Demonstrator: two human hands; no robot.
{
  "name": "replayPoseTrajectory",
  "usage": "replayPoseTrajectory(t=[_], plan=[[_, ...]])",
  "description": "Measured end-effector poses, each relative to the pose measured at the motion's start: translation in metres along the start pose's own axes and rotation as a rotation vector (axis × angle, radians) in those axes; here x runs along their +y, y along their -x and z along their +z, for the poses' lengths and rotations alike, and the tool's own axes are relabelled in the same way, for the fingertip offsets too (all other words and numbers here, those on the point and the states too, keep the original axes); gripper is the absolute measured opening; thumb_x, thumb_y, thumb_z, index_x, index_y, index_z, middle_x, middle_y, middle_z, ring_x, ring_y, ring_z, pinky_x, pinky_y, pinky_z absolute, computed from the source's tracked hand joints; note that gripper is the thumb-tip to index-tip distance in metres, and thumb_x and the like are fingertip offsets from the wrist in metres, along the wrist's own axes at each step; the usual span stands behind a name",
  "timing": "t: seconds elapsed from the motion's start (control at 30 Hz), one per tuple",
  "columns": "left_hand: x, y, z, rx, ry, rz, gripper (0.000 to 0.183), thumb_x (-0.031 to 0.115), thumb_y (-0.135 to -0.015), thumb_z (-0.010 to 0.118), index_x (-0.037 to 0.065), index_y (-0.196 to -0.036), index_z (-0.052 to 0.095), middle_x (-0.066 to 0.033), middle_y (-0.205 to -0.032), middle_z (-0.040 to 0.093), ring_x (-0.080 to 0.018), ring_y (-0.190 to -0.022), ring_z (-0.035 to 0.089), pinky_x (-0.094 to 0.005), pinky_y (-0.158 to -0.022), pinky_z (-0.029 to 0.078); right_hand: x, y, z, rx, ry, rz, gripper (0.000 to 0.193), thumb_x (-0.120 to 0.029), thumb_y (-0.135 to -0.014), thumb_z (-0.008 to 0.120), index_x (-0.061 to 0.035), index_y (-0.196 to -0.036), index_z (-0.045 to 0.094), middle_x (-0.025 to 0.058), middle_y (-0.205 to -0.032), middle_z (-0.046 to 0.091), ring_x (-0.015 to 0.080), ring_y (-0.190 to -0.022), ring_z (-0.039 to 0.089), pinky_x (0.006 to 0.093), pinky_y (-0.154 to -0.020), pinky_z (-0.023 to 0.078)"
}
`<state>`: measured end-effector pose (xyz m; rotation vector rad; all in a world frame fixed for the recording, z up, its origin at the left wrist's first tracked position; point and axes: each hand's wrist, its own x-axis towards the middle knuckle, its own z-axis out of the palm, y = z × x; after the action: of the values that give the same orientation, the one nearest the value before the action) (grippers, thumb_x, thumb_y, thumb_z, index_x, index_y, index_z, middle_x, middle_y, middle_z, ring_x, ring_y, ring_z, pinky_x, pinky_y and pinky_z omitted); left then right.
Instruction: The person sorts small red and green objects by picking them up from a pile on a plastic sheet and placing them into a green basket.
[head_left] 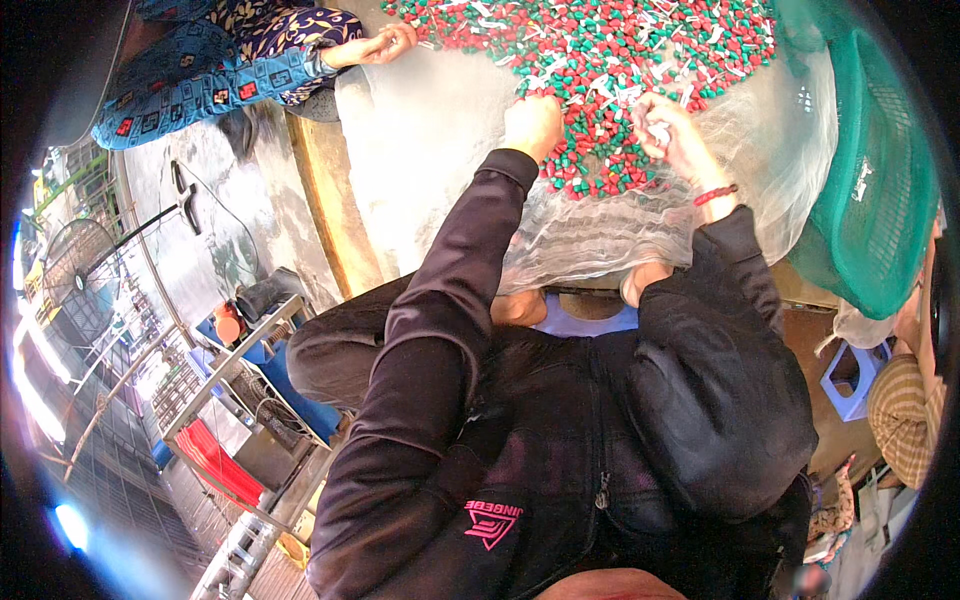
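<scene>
A wide pile of small red and green plastic pieces (598,150), with thin white strips (707,30) scattered among them, covers the far part of a whitish translucent sheet (430,150). At the near left edge of the pile, my left hand (533,127) is closed with its back toward me. Its fingertips and anything in them are hidden. My right hand (675,140), with a red bracelet at the wrist, hovers over the pile's right side. Its fingers curl around a few small white pieces (659,131).
Another person's hand (385,45) reaches to the pile's far left edge. A green plastic basket (870,190) leans at the right. The sheet's gathered near edge (600,245) hangs by my knees. At left stand a metal rack (235,370) and a fan (80,262).
</scene>
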<state>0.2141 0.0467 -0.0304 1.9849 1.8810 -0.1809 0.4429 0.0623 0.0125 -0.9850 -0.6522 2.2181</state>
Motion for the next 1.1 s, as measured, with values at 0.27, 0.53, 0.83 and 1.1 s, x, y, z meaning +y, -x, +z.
replayPoseTrajectory(t=[0.27, 0.53, 0.83, 1.1], plan=[[-0.034, 0.036, -0.054, -0.206, 2.099, -0.189, 0.03, 0.029, -0.086, 0.053, 0.01, -0.063, 0.052, 0.0039, -0.068, 0.039, -0.0109, -0.056, 0.034, -0.0201, -0.043, 0.028, -0.013, -0.063, -0.022, 0.141, 1.431, -0.348, 0.023, -0.027, -0.087, 0.055, -0.0045, -0.09, 0.051, 0.0107, -0.069, 0.057, 0.0267, -0.066, 0.058, 0.0375, -0.053, 0.043], [-0.041, 0.048, -0.068, -0.123, 2.831, 0.411, 0.01, 0.004, -0.075, 0.052, 0.003, -0.073, 0.043, -0.0057, -0.084, 0.039, -0.0165, -0.076, 0.04, -0.0223, -0.05, 0.04, 0.037, -0.048, -0.001, 0.051, 1.485, -0.198, 0.016, -0.017, -0.086, 0.049, -0.0032, -0.081, 0.056, 0.012, -0.061, 0.058, 0.0287, -0.064, 0.061, 0.0415, -0.057, 0.046], [-0.048, 0.013, -0.013, 0.19, 0.613, -0.318, 0.033, 0.037, -0.072, 0.072, 0.006, -0.081, 0.067, -0.0086, -0.057, 0.06, -0.0235, -0.058, 0.062, -0.0359, -0.057, 0.047, 0.013, -0.022, -0.001, 0.218, 0.854, -0.006, 0.023, -0.027, -0.08, 0.066, -0.0051, -0.088, 0.065, 0.0029, -0.056, 0.05, 0.0117, -0.055, 0.051, 0.0297, -0.053, 0.04], [-0.028, 0.007, -0.001, 0.106, 0.54, -0.225, 0.025, 0.028, -0.077, 0.065, 0.004, -0.08, 0.062, -0.0125, -0.07, 0.063, -0.0246, -0.065, 0.062, -0.0374, -0.061, 0.049, 0.038, -0.039, 0.02, -0.046, 1.956, -0.462, 0.013, -0.009, -0.082, 0.048, -0.0027, -0.092, 0.055, 0.0132, -0.075, 0.061, 0.0271, -0.071, 0.063, 0.0381, -0.061, 0.05]])
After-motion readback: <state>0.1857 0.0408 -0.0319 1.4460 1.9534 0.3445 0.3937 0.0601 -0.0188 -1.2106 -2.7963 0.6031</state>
